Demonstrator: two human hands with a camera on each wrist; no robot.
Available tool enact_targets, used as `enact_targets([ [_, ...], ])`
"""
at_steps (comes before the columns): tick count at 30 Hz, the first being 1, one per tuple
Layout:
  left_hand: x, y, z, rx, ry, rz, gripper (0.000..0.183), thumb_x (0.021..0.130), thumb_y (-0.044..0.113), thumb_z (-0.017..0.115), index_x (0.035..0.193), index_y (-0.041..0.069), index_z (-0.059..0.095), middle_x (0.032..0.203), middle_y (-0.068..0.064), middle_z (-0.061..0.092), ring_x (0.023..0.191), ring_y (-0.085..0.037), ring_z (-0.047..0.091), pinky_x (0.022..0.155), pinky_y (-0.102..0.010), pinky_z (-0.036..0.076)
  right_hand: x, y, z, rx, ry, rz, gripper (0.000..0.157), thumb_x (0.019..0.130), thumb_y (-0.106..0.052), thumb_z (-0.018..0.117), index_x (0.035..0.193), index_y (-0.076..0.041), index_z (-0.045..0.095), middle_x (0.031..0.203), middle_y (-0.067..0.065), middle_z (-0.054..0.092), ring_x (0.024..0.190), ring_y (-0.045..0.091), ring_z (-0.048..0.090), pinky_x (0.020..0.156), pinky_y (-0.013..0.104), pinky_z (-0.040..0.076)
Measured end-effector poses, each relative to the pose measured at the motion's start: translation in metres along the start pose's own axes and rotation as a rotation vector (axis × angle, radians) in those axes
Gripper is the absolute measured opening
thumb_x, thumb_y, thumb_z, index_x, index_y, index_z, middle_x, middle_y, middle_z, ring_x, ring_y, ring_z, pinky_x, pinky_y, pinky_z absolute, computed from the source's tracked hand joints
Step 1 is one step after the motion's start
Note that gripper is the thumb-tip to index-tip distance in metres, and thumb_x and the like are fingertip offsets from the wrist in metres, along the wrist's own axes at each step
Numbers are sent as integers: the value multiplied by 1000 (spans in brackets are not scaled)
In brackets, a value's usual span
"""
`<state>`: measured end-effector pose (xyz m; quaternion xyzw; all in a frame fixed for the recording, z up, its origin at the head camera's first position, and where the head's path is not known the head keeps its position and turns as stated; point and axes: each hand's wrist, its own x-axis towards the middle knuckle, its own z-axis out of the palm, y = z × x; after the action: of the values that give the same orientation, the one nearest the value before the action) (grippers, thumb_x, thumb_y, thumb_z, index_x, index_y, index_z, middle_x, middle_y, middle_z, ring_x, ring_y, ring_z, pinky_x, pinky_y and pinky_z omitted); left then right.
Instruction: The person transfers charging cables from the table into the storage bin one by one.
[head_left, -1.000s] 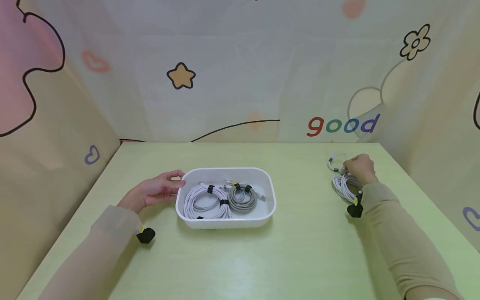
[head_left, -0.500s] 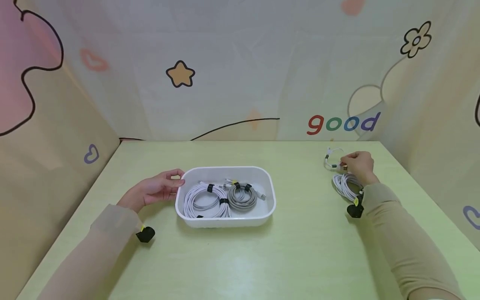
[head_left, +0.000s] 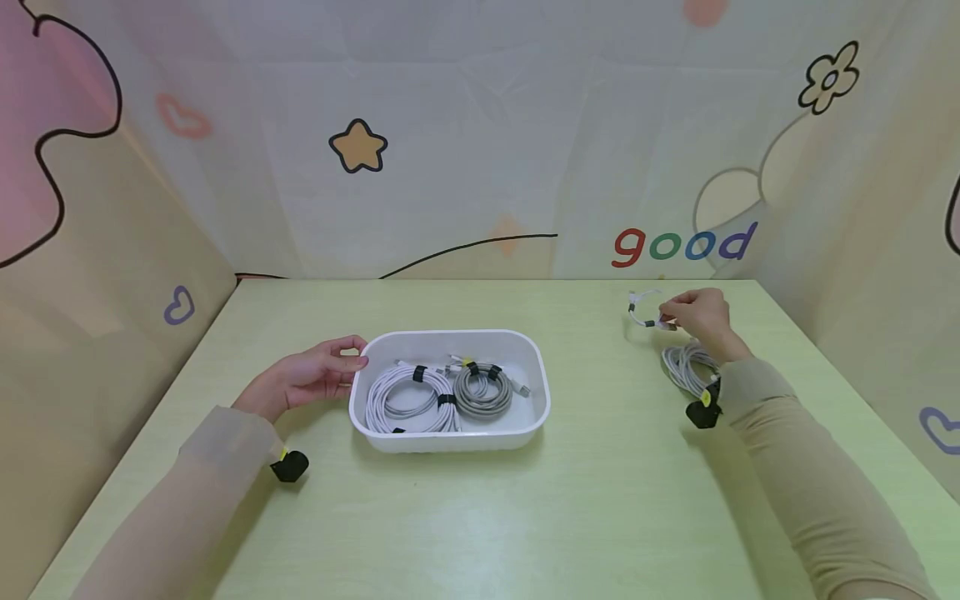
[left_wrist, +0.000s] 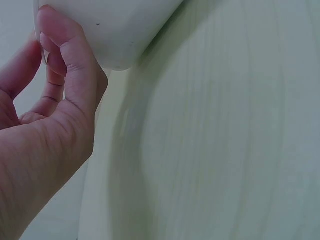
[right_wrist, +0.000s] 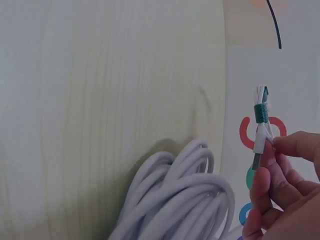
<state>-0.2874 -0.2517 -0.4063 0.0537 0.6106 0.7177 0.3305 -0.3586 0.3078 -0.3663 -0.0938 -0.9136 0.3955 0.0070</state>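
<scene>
Near the back right of the table, my right hand (head_left: 699, 313) pinches a short white USB cable (right_wrist: 260, 139) between thumb and fingers. Dark green ties bind it, and its metal plug points down past the fingers in the right wrist view. The cable is held up off the table. Below that hand lies a thick coil of white cable (head_left: 681, 368), partly hidden by the wrist. On the other side, my left hand (head_left: 313, 380) grips the left rim of a white plastic box (head_left: 450, 444). Inside the box are a white cable coil (head_left: 380, 398) and a grey cable coil (head_left: 484, 407).
The light wooden table (head_left: 480, 517) holds the box near its middle. Behind it and at both sides hangs a printed cloth (head_left: 465, 142) with a star, a flower and the word "good". A black wrist camera (head_left: 289, 467) sits under the left wrist.
My right hand has lifted the short USB cable and carried it a little leftward and away from the coil. My left hand stays at the box's rim.
</scene>
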Motion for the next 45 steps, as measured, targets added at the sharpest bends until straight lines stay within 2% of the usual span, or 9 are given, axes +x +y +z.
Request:
enact_targets([
  [4, 0, 0, 0, -3, -3, -3, 10, 100, 7, 49, 105, 15, 50, 101, 1, 61, 85, -12, 62, 74, -25, 57, -3, -8, 3, 17, -38, -10, 35, 95, -22, 58, 115, 6, 61, 76, -7, 70, 90, 23, 61, 93, 41, 45],
  [10, 0, 0, 1, 2, 7, -7, 10, 99, 7, 50, 105, 15, 51, 100, 0, 60, 84, -12, 62, 73, -24, 56, -9, -23, 8, 31, -75, -23, 36, 96, -24, 58, 116, 7, 61, 76, -6, 70, 98, 30, 58, 102, 54, 36],
  [23, 1, 0, 1, -1, 1, -1, 11, 100, 6, 49, 105, 15, 51, 100, 1, 60, 84, -11, 62, 75, -24, 56, -24, -56, 20, 31, -165, -78, 35, 96, -25, 58, 115, 5, 61, 89, 4, 72, 95, 28, 57, 106, 60, 33],
  [34, 1, 0, 2, 6, 24, -13, 10, 99, 8, 50, 104, 16, 51, 103, 1, 60, 84, -12, 61, 73, -23, 56, -38, -81, 32, 37, -232, -124, 31, 95, -24, 60, 112, 2, 63, 88, 3, 71, 90, 25, 58, 105, 57, 34],
  [40, 0, 0, 3, 13, 24, -13, 10, 99, 8, 50, 105, 17, 51, 103, 1, 59, 85, -11, 61, 75, -24, 56, -48, -95, 41, 19, -268, -169, 27, 94, -22, 62, 109, 1, 65, 84, 1, 72, 85, 22, 60, 92, 43, 40],
  [45, -1, 0, 2, 11, 15, -2, 10, 99, 9, 50, 106, 16, 50, 105, 1, 59, 85, -11, 61, 74, -23, 56, -56, -107, 50, 8, -294, -216, 24, 93, -20, 64, 106, 0, 67, 93, 11, 73, 81, 19, 63, 87, 35, 47],
])
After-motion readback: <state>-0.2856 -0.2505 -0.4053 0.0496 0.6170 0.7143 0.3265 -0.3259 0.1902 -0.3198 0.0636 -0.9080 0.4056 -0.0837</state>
